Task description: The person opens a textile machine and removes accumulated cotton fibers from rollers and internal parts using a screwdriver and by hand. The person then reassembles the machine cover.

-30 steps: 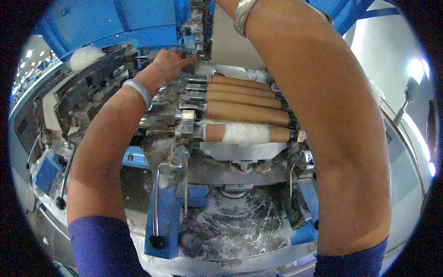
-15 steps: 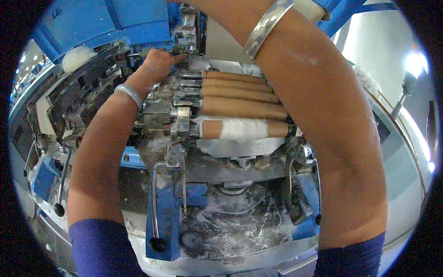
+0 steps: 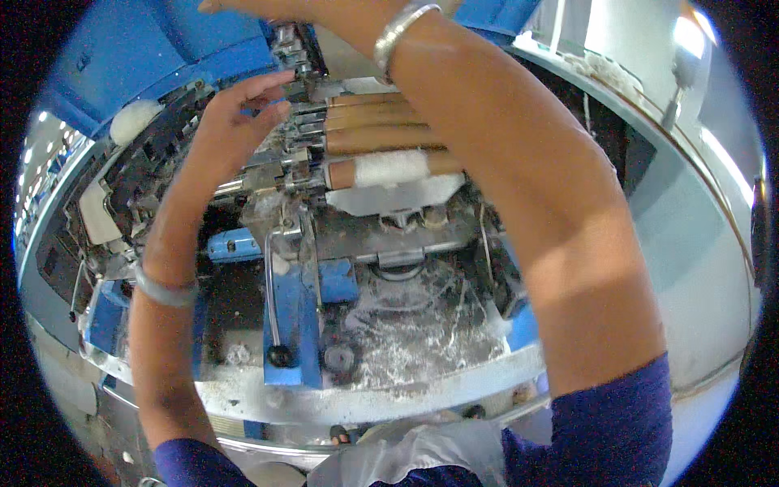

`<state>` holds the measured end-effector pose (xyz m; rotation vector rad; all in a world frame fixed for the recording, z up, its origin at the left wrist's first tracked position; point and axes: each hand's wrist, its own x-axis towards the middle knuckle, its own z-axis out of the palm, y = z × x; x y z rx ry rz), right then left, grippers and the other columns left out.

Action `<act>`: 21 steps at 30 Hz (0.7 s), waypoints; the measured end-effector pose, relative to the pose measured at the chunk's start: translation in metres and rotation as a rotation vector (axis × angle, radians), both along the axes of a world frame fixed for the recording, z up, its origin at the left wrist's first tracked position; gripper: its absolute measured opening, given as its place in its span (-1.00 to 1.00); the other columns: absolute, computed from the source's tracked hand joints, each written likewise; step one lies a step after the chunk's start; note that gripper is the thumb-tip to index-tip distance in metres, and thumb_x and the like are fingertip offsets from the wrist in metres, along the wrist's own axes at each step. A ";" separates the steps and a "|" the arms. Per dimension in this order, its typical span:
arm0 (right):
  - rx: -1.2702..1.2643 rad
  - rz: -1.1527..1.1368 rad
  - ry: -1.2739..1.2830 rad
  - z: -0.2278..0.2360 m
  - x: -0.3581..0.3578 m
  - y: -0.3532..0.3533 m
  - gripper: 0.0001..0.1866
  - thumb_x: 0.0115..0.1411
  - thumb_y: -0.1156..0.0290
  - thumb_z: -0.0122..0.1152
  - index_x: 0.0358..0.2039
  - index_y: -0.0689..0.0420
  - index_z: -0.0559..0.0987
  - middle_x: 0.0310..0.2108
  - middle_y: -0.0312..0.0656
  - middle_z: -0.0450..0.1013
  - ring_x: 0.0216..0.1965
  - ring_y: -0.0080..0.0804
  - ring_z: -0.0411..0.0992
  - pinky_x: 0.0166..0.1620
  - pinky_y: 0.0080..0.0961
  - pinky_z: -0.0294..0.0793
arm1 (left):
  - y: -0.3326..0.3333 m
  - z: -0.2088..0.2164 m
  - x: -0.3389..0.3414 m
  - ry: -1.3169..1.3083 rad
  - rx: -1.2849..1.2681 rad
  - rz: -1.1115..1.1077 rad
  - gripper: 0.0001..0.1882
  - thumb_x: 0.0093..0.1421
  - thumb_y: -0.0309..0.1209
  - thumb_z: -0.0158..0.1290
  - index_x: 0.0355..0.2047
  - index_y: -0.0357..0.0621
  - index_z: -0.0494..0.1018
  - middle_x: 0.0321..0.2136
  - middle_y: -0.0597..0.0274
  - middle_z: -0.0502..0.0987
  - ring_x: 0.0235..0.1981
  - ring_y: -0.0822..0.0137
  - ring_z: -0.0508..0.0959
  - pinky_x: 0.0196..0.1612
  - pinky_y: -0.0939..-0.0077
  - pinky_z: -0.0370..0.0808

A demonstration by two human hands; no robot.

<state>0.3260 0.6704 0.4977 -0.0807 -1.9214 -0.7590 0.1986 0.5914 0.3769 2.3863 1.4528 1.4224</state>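
Both hands up in the roller machine, pinch and snag risk

Left hand (image 3: 235,122) is raised left of the rollers, palm side turned in. Its fingers (image 3: 269,84) are apart, thumb clear of the index finger, nothing seen between them. Index tip is right by the metal fittings (image 3: 290,50); contact can't be told. Right hand (image 3: 312,10) is at the top edge, partly cut off; can't tell if its fingers are closed on anything. Brown rollers (image 3: 377,141) lie in a row mid-view, metal ends toward the left hand, right ends behind the right forearm (image 3: 519,154). White fibre wrap (image 3: 392,168) sits around the front roller.

Risks, my call: left fingertips could get pinched at the roller ends if anything turns there; can't tell whether it runs. Right bangle (image 3: 398,36) could snag on a fitting if that arm dips or pulls back low. Forearm brushing the front roller could drag the wrap loose. It also screens the right ends, so a bad seat there could be missed. Loose lint on the dusty plate (image 3: 422,325) could get carried into the rollers.
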 end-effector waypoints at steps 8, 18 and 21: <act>-0.635 -0.423 -0.201 -0.142 0.160 -0.114 -0.71 0.14 0.19 0.12 -0.38 0.16 0.61 -0.43 0.01 0.54 -0.33 0.04 0.53 -0.23 -0.11 0.51 | -0.125 -0.061 0.119 -0.878 -0.483 -0.516 -0.21 0.28 -0.08 0.03 0.38 -0.05 -0.07 0.25 0.00 0.20 0.28 0.13 0.18 0.24 0.13 0.20; -1.118 -0.626 0.258 -0.252 0.161 -0.123 -0.58 0.08 0.37 0.21 -0.12 0.25 0.27 -0.23 0.13 0.49 -0.15 0.16 0.47 -0.13 -0.05 0.50 | -0.036 -0.135 0.134 -1.775 -0.593 -0.399 -0.27 0.37 -0.02 -0.21 0.35 -0.18 -0.18 0.39 0.10 -0.23 0.41 0.05 -0.24 0.38 -0.01 -0.13; -1.032 -0.445 0.465 -0.274 0.157 -0.102 -0.61 0.04 0.47 0.22 -0.17 0.21 0.28 -0.26 0.11 0.48 -0.21 0.17 0.48 -0.20 -0.01 0.49 | -0.017 -0.135 0.128 -1.916 -0.580 -0.405 -0.28 0.35 0.00 -0.25 0.34 -0.15 -0.14 0.38 0.12 -0.17 0.41 0.06 -0.19 0.39 0.01 -0.17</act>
